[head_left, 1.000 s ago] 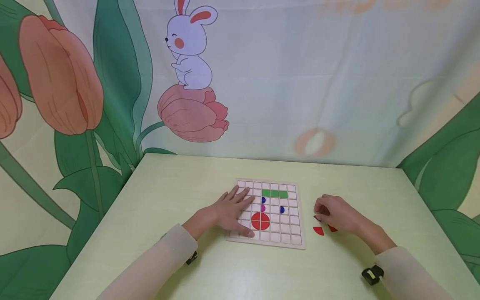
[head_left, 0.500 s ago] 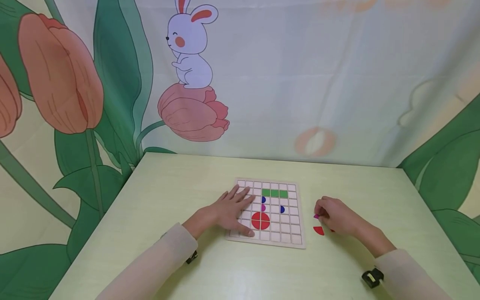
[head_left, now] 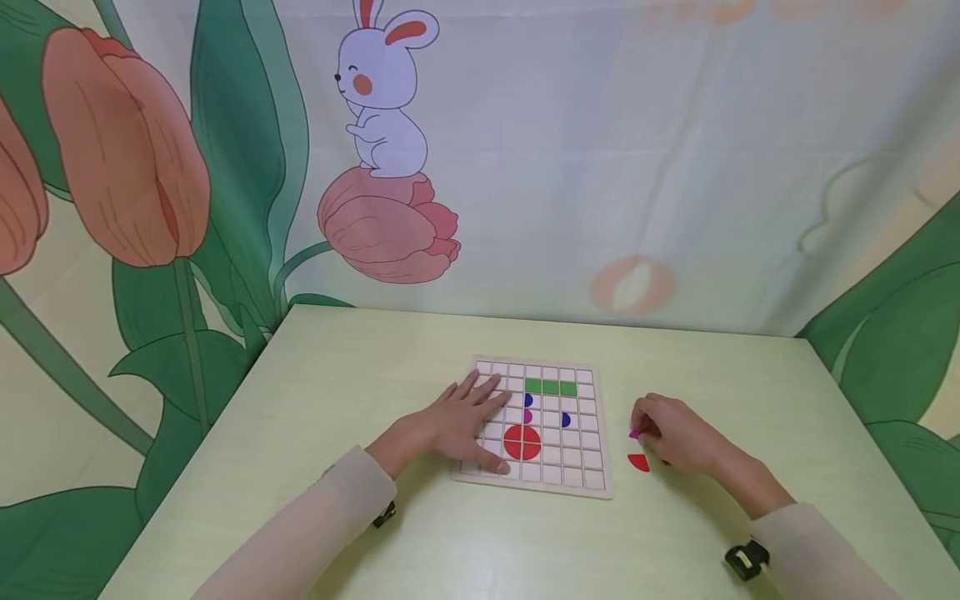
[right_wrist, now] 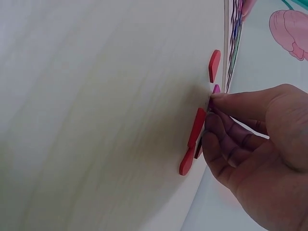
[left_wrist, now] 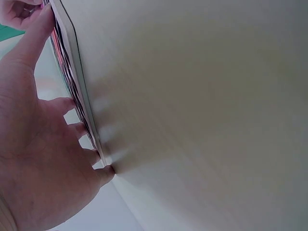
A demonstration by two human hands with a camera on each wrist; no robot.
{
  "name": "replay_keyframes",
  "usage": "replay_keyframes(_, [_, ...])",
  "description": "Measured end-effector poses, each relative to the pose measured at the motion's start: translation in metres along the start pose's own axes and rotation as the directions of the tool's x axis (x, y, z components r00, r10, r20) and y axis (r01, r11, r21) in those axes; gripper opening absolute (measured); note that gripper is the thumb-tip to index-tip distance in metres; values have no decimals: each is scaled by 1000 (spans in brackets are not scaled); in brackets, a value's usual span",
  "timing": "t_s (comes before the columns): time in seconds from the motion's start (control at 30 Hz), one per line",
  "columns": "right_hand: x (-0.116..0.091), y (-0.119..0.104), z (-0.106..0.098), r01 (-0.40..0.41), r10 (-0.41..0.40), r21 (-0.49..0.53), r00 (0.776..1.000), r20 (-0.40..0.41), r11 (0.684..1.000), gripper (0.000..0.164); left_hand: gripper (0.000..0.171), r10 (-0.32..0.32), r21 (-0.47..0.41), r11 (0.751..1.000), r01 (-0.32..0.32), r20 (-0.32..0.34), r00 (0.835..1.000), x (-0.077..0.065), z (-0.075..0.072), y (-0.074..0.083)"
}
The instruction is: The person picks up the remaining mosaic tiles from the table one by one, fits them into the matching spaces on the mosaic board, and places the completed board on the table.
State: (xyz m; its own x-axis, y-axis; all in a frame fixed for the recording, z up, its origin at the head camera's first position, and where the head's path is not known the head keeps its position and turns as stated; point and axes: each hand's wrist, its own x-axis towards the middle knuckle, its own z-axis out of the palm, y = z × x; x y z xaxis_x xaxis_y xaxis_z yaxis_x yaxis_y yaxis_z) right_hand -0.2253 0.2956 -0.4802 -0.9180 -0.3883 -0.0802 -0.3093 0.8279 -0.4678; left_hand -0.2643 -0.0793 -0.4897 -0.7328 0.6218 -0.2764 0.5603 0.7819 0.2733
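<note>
Pinching a small, flat magenta piece (head_left: pixel 633 434), the right hand (head_left: pixel 671 428) is beside loose red wedge-shaped pieces (head_left: pixel 638 462), while the left hand (head_left: pixel 459 423) rests, fingers spread, on a square, gridded pale board (head_left: pixel 572 457) bearing green squares (head_left: pixel 551 387), blue half-circles (head_left: pixel 566 420) and four red quarter-circles (head_left: pixel 531 450), upon the pale wood-grain counter (head_left: pixel 375 358).

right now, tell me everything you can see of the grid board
The grid board is thin, roughly square and pale, apparently wood, divided by lines into small cells. It lies flat on the table. In it are three green squares in a row, two separate blue half-circles, a magenta half-circle, and four red quarter-circles together forming a disc. The left hand rests on its left side, fingers spread, hiding some cells.
</note>
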Motion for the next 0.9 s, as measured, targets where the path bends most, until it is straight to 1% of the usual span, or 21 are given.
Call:
replay_keyframes(0.13, [0,0,0,-16,16,18,1000,3,1000,19,121,-6,0,1000,6,4,1000,0,0,0])
replay_keyframes(0.23, [1,1,0,-5,5,16,1000,-2,1000,20,121,-11,4,1000,11,8,1000,1,0,0])
replay_keyframes(0.43, [3,0,0,93,-94,-12,995,-42,996,20,121,-6,-1,1000,6,8,1000,0,0,0])
replay_keyframes(0.5, [5,-2,0,111,-112,-7,992,-55,994,20,121,0,-5,1000,0,5,1000,0,0,0])
replay_keyframes(0.6, [11,-4,3,101,-98,40,993,-62,994,19,121,0,-5,1000,0,4,1000,-1,0,0])
replay_keyframes(0.7, [19,-5,7,72,-65,97,995,-78,993,15,121,-4,-4,1000,4,7,1000,0,0,0])
replay_keyframes(0.9, [35,-8,17,4,27,220,990,-138,976,11,121,-6,8,1000,6,9,1000,-1,0,1])
